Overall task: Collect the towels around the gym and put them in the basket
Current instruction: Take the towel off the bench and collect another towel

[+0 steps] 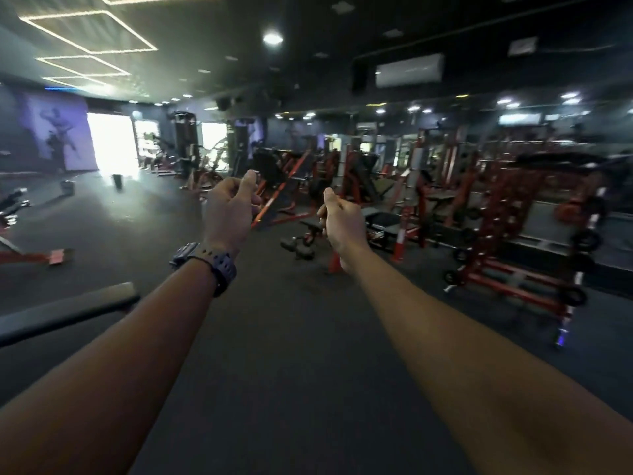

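Both my arms stretch forward over the dark gym floor. My left hand point(230, 207), with a dark watch on its wrist, has its fingers loosely curled and holds nothing. My right hand point(340, 225) is also loosely curled with the thumb up, and it is empty too. I see no towel and no basket in this blurred view.
Red and black weight machines point(507, 207) and benches point(380, 217) fill the right side and the middle distance. A dark padded bench point(65, 311) juts in at the left. A small dark bin point(118, 181) stands far off near a bright doorway. Open dark floor point(291, 354) lies ahead.
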Available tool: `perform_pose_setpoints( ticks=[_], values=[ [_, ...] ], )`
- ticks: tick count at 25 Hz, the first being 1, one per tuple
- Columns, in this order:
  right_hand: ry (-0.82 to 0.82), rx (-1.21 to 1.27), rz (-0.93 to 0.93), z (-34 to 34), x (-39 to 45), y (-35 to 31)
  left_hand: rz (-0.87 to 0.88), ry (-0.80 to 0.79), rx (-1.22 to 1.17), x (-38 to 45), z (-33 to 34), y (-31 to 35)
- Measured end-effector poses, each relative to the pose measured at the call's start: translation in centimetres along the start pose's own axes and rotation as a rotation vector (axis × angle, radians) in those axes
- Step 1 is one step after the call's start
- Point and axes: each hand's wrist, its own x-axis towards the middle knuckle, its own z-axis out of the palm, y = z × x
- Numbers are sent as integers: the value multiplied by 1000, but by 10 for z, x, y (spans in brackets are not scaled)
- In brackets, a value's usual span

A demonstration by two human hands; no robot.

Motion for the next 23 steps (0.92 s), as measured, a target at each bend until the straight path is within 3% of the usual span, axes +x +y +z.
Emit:
perform_pose_setpoints(
  ticks=[6,12,20,23],
  values=[
    [396,-204,52,-203,-38,29,-25,-371,-200,-92,180,39],
    [873,-351,109,-358,-124,14,-60,-694,-413,-166,284,90],
    [1230,-431,207,-427,-259,29,-101,-937,-532,-259,318,111],
    [1271,-412,230,-435,-295,32,-114,-1002,-530,-285,322,111]
  ],
)
